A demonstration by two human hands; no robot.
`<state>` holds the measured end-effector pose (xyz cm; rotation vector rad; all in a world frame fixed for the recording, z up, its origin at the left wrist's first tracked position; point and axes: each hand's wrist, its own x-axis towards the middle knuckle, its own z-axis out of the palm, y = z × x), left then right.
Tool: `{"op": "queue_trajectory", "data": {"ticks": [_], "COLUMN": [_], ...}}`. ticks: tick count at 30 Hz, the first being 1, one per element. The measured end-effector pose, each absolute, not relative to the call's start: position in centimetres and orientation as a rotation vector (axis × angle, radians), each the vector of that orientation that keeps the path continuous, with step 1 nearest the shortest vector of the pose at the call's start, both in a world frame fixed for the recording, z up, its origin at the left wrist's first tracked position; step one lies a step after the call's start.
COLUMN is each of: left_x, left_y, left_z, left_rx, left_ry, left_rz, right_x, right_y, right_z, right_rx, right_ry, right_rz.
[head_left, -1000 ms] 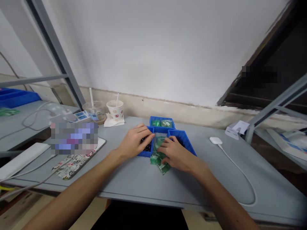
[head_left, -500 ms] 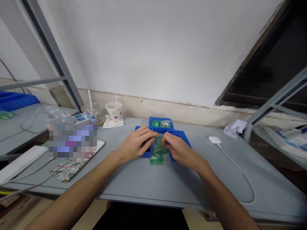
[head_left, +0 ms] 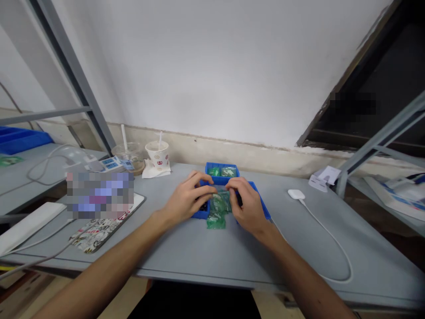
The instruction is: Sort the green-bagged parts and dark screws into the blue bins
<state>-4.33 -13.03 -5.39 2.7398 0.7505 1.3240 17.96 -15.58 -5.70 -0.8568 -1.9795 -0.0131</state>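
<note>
My left hand (head_left: 189, 197) reaches over the left blue bin (head_left: 200, 215), which holds small dark pieces. Its thumb and a fingertip close on the edge of a small clear greenish plastic bag (head_left: 222, 193). On the other side of that bag, my right hand (head_left: 246, 206) has curled fingers pinching its edge, in front of the right blue bin (head_left: 260, 199). Below the hands a green plastic packet (head_left: 216, 220) lies on the desk. What is inside the bag is too small to make out.
Behind the hands a blue bin (head_left: 222, 180) contains green packets. Two drink cups, one clear (head_left: 133, 155) and one paper (head_left: 157, 156), stand by the wall. A patterned board (head_left: 96, 235) lies left, a white charger (head_left: 296, 194) with its cable right.
My right hand has shifted slightly right and turned, its fingertips moving away from the green packets. My left thumb and fingertip have drawn closer together at the bag's edge.
</note>
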Motion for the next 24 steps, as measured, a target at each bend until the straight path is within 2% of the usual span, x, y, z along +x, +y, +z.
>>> {"op": "queue_trajectory", "data": {"ticks": [6,12,24], "left_x": [-4.3,-4.0,-4.0], "left_y": [-13.1,-13.1,-13.3], "left_z": [-5.2,-5.3,-5.1], "left_rx": [2.598,2.641,2.613], "left_ry": [0.804,0.780,0.688], "left_rz": [1.455,1.348,1.332], "right_x": [18.3,18.2,18.1], "right_y": [-15.7,-15.2,-15.4], "right_z": [-5.7,-6.5,-6.3], "right_rx": [-0.708,-0.751,-0.814], "right_ry": [-2.136,-2.043,-2.108], "right_rz": [-0.152,-0.237,-0.164]}}
